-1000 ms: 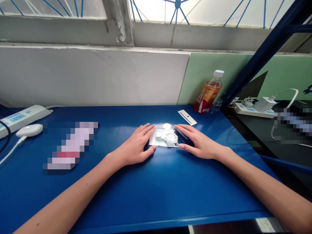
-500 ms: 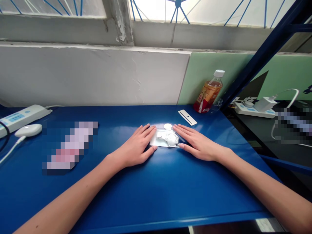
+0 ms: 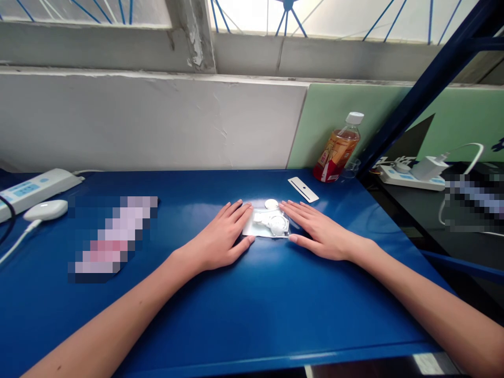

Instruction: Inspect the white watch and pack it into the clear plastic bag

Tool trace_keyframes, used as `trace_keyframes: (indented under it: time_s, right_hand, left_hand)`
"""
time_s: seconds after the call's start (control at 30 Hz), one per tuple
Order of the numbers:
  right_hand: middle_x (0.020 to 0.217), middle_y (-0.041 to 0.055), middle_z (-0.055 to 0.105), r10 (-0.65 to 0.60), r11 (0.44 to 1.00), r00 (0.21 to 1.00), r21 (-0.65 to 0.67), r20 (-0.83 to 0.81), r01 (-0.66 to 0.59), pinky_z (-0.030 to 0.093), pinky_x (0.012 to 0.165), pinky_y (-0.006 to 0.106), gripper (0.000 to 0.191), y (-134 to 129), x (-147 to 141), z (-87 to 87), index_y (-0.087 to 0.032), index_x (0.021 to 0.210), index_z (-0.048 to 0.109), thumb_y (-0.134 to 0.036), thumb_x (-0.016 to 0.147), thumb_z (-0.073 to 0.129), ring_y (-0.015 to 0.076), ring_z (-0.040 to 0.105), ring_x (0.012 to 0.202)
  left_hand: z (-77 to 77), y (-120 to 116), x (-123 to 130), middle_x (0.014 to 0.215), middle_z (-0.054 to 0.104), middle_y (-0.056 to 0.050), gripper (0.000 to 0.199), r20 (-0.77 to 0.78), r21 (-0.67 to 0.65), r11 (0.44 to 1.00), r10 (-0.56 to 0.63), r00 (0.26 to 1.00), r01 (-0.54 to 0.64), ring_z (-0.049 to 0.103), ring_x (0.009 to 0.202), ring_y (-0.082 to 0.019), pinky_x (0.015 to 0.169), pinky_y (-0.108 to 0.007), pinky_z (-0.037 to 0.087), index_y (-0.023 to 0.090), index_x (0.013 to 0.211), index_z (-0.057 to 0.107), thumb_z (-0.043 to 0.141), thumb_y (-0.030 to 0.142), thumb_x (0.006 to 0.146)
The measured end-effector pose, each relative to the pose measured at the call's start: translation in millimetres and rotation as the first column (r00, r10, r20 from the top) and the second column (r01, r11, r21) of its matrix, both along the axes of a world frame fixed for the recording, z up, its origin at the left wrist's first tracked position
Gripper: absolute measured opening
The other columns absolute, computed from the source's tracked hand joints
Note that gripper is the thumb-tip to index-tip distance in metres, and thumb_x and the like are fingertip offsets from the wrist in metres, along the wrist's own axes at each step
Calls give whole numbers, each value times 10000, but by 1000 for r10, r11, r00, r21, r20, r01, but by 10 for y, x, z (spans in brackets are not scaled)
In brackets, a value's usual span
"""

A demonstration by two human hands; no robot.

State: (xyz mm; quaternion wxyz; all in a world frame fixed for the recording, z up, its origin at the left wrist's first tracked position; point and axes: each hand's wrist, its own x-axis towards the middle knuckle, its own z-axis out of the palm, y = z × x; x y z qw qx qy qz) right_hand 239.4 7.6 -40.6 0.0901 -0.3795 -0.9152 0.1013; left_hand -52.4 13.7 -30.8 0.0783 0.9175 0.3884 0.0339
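A small clear plastic packet (image 3: pixel 268 223) with a white item inside lies flat on the blue table (image 3: pixel 244 315). What the white item is, I cannot make out for certain; it has a rounded part and a strap-like end. My left hand (image 3: pixel 226 233) rests on the table at the packet's left edge, fingers stretched out and thumb at its lower corner. At the right edge lies my right hand (image 3: pixel 315 231), also flat with fingers extended. Neither hand grips anything. Just behind the packet sits a white round disc (image 3: pixel 271 204).
Behind my right hand are a white slotted card (image 3: pixel 303 189) and a drink bottle (image 3: pixel 337 152). A pixelated object (image 3: pixel 114 239) lies to the left, near a white charger puck (image 3: pixel 46 210) and a power strip (image 3: pixel 39 190). A blue metal post (image 3: pixel 425 79) slants at the right.
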Motion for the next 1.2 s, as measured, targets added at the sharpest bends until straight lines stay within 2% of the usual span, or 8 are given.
trace_keyframes:
  time_s: [0.33,0.43,0.53,0.67,0.8,0.93,1.03,1.2]
  right_hand:
    - [1613,139,252,-4,1000,1000,4,13,4,239,1207,493,771,-10,-11,22,-129,1572,191,-569,977,409,279,211,1497]
    - [1599,188,273,-20,1000,1000,20,6,20,290,1178,524,841,-20,-10,13,-114,1559,234,-612,929,482,323,259,1478]
    - [1578,217,309,-45,997,998,58,-48,48,365,1127,547,746,-31,-12,0,-128,1526,328,-555,940,503,352,324,1446]
    - [1535,210,393,-12,992,989,126,-147,31,430,1084,520,592,-31,-15,-3,-151,1466,438,-426,953,544,344,425,1385]
    - [1358,136,608,113,968,969,243,-221,-58,493,1013,466,369,-13,-11,7,-217,1336,592,-246,977,514,282,563,1248]
    - [1225,92,705,159,953,938,295,-309,-64,537,929,432,347,-11,-16,17,-235,1289,632,-179,972,505,258,646,1123]
    - [1154,72,739,104,977,883,215,-457,-4,553,900,386,313,-47,-48,35,-238,1244,656,-182,958,543,236,685,1063]
    - [980,21,777,-195,981,732,-109,-653,164,571,767,306,283,-129,-116,77,-244,1208,641,-247,926,620,185,730,820]
  left_hand:
    - [-12,3,-8,1594,285,-145,697,11,23,1000,-1,1000,1,182,1494,-318,1208,-490,176,87,1535,284,358,534,1006]
    - [-16,6,-5,1591,283,-156,686,29,8,1000,-3,1000,3,175,1494,-322,1204,-498,193,76,1531,291,314,538,1024]
    - [-35,1,-3,1585,295,-160,662,68,9,1000,-15,998,14,184,1490,-325,1191,-501,237,78,1524,310,285,526,1037]
    - [-79,-2,7,1520,426,-154,547,178,94,995,-55,983,38,363,1428,-290,1149,-468,344,121,1479,406,295,450,1057]
    - [-95,9,21,1385,581,-150,481,261,209,975,-125,957,71,547,1284,-283,1060,-456,456,128,1393,517,323,414,1058]
    - [-65,10,25,1254,671,-134,370,363,277,957,-183,913,82,649,1138,-273,942,-435,542,157,1300,597,441,359,1032]
    - [-35,-9,30,1157,711,-116,284,446,323,942,-235,864,89,686,1051,-244,881,-394,570,174,1232,624,503,300,1009]
    - [-37,-72,68,1013,745,-62,283,566,307,952,-186,803,4,724,824,-179,739,-299,592,183,1265,573,538,264,997]
